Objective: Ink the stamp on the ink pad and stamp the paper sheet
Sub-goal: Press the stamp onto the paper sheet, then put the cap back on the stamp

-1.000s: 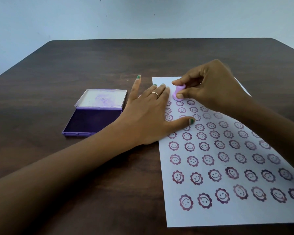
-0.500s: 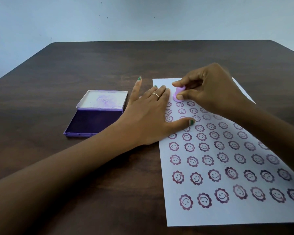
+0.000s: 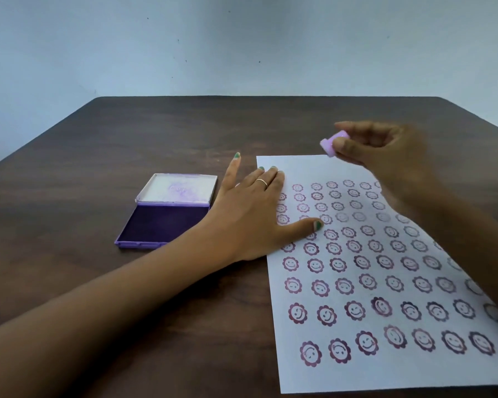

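A white paper sheet (image 3: 296, 168) covered with rows of purple smiling-flower prints lies on the right of the dark wooden table. My left hand (image 3: 250, 214) rests flat on the sheet's left edge, fingers spread. My right hand (image 3: 385, 150) is raised above the sheet's far end and pinches a small lilac stamp (image 3: 332, 143), tilted with its face toward the left. The purple ink pad (image 3: 161, 222) lies open to the left of my left hand, its stained white lid (image 3: 179, 188) folded back.
The dark wooden table (image 3: 127, 282) reaches to a pale wall behind it. Its far edge and rounded corners are visible. My left forearm crosses the near left part of the table.
My right hand has lifted the stamp off the top of the sheet and moved it up and to the right. The left hand stays flat on the paper.
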A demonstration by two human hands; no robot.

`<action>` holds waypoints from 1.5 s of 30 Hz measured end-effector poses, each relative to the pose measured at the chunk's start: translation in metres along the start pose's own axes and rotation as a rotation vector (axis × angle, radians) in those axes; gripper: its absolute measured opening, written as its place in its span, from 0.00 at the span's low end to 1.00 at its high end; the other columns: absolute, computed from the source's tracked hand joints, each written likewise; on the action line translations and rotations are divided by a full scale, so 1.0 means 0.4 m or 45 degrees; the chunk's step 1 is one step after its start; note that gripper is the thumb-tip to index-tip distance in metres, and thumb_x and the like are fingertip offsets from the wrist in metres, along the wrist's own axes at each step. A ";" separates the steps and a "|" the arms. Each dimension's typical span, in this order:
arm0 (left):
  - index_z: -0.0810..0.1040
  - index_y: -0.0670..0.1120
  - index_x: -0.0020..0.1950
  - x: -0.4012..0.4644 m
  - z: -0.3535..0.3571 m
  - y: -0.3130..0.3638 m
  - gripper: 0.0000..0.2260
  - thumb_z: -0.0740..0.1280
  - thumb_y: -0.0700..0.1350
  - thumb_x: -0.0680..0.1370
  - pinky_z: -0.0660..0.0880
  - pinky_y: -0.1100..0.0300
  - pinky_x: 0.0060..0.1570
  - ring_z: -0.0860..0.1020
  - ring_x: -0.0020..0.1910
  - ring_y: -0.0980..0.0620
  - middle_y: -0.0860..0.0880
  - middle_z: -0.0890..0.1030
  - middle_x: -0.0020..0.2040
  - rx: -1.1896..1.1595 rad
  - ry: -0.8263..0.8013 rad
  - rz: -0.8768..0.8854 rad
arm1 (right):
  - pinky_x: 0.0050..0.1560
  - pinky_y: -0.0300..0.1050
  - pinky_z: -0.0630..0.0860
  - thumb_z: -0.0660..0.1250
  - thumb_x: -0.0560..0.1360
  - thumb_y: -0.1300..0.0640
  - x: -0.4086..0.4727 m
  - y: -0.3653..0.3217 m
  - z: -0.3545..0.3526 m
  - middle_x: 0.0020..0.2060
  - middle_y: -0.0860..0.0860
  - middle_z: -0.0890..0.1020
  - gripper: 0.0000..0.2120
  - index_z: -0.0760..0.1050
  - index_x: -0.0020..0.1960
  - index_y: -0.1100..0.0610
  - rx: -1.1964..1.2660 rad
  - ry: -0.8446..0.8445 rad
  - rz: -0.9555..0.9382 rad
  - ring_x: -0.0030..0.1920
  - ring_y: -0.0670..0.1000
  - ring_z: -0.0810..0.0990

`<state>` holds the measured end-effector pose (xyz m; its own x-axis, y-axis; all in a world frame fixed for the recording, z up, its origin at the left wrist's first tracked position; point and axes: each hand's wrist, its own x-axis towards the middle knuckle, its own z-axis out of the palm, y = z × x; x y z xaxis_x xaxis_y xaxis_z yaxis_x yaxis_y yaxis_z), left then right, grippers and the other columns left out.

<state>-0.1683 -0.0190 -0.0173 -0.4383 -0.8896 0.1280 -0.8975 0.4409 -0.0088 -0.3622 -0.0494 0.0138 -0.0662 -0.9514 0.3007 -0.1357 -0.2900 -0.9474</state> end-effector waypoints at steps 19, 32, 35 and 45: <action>0.58 0.49 0.75 -0.004 -0.033 -0.020 0.42 0.42 0.73 0.69 0.31 0.44 0.71 0.59 0.74 0.53 0.51 0.63 0.75 -0.026 0.094 -0.011 | 0.45 0.37 0.79 0.69 0.68 0.66 0.005 0.016 -0.004 0.36 0.52 0.86 0.13 0.77 0.53 0.65 0.443 0.032 0.234 0.44 0.51 0.85; 0.76 0.59 0.56 -0.003 -0.096 -0.140 0.13 0.63 0.60 0.74 0.61 0.54 0.63 0.70 0.45 0.65 0.64 0.79 0.46 -0.185 0.109 -0.009 | 0.46 0.38 0.80 0.71 0.61 0.60 0.002 0.013 0.000 0.41 0.53 0.86 0.18 0.79 0.51 0.61 0.364 -0.008 0.241 0.46 0.51 0.84; 0.77 0.59 0.53 -0.001 -0.096 -0.150 0.11 0.64 0.60 0.74 0.63 0.56 0.58 0.70 0.41 0.66 0.66 0.74 0.39 -0.180 0.080 0.030 | 0.45 0.38 0.80 0.71 0.61 0.60 0.000 0.013 0.002 0.42 0.55 0.86 0.18 0.79 0.51 0.61 0.353 -0.005 0.242 0.46 0.52 0.84; 0.82 0.53 0.47 0.008 -0.084 -0.120 0.09 0.71 0.55 0.71 0.77 0.56 0.43 0.79 0.39 0.57 0.57 0.83 0.42 -0.790 0.333 -0.045 | 0.42 0.35 0.80 0.72 0.61 0.56 -0.015 0.003 0.016 0.40 0.50 0.86 0.17 0.80 0.49 0.57 0.251 -0.049 0.220 0.41 0.48 0.83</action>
<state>-0.1249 -0.0388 0.0170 -0.3131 -0.8813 0.3541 -0.6829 0.4680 0.5610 -0.3558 -0.0449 0.0101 -0.0337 -0.9907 0.1319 0.0702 -0.1340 -0.9885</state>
